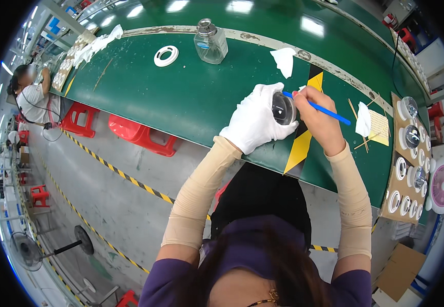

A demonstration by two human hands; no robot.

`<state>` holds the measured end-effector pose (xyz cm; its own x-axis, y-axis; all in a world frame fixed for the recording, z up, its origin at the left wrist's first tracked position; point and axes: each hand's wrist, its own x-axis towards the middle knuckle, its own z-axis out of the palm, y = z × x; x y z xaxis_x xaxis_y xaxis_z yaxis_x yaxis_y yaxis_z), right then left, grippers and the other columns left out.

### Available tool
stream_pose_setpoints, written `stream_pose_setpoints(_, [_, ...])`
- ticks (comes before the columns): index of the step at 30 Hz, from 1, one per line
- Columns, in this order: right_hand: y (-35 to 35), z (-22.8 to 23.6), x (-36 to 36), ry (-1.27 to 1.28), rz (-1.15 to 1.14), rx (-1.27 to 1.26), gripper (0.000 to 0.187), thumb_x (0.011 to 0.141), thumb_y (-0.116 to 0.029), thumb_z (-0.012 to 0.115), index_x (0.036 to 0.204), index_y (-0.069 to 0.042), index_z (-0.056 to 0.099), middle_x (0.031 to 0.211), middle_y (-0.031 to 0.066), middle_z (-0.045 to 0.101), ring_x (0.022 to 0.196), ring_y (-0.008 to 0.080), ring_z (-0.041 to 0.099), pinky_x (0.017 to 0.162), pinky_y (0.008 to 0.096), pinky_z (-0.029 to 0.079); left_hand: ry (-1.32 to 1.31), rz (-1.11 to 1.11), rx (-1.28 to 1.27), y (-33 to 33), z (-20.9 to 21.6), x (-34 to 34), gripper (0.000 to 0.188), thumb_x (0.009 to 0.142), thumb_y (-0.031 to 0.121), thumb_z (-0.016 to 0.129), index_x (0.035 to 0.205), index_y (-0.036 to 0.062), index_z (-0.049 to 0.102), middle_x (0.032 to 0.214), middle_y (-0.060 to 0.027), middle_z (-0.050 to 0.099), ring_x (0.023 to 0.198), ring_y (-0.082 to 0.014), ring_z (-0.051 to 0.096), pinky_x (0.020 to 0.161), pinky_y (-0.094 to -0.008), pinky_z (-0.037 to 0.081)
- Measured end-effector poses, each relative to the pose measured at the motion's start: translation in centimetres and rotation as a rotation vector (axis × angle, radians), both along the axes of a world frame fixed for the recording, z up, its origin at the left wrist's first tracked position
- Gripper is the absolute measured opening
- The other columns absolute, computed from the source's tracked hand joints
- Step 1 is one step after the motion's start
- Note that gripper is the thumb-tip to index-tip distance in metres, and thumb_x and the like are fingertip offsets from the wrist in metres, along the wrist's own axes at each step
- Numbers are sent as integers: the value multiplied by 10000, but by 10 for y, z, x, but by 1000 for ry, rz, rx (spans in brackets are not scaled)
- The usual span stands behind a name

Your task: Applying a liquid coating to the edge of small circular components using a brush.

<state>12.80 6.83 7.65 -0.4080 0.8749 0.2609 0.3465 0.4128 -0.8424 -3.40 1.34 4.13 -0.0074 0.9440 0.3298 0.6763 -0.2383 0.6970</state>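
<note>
Hair [292, 268]; blue stick [329, 112] diagonal, apparently leftward

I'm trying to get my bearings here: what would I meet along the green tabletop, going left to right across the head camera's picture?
Crumpled white cloth, flat white ring, clear glass bottle, white-gloved left hand, bare right hand, yellowish pad, cardboard sheet.

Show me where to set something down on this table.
Widest bare patch: the green tabletop between the flat white ring, the front edge and the white-gloved left hand. Smaller: between the clear glass bottle and the loose white sheet. Crowded: the right end, with a yellow square pad and a brown cardboard sheet bearing transparent domes.
</note>
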Motion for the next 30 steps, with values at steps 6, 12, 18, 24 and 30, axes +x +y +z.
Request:
stream_pose_setpoints(6, [-8,8,18,-81,137,-7,324,921,-144,514,641,18,515,599,94,530,537,168,478,539,321,362,-17,5,-44,-1,4,0,800,678,407,839,1306,40,506,1198,-161,561,1090,-325,604,932,-395,501])
stream_pose_setpoints(12, [-7,1,22,-119,182,120,304,924,-117,500,652,18,488,587,107,515,540,203,477,536,326,366,21,7,29,-1,-1,2,812,681,413,824,1312,24,494,1132,-170,580,1001,-342,634,877,-405,517])
stream_pose_setpoints(18, [-7,-8,13,-131,128,157,307,945,-122,506,674,22,489,602,109,515,550,209,493,543,319,383,16,10,58,1,-4,1,821,675,406,834,1312,21,488,1128,-167,583,998,-342,634,877,-410,515])
stream_pose_setpoints(24, [-11,-10,8,6,80,2,252,937,-105,524,729,31,482,604,175,498,564,353,520,514,378,394,-60,-9,56,1,-5,1,809,685,400,835,1312,23,490,1122,-165,590,993,-336,638,866,-402,521])
stream_pose_setpoints(30, [-13,-5,12,-46,82,94,297,938,-138,520,700,36,486,602,182,509,544,343,524,517,394,396,3,1,67,1,0,5,813,691,408,831,1316,19,485,1146,-165,579,986,-334,638,857,-397,525])
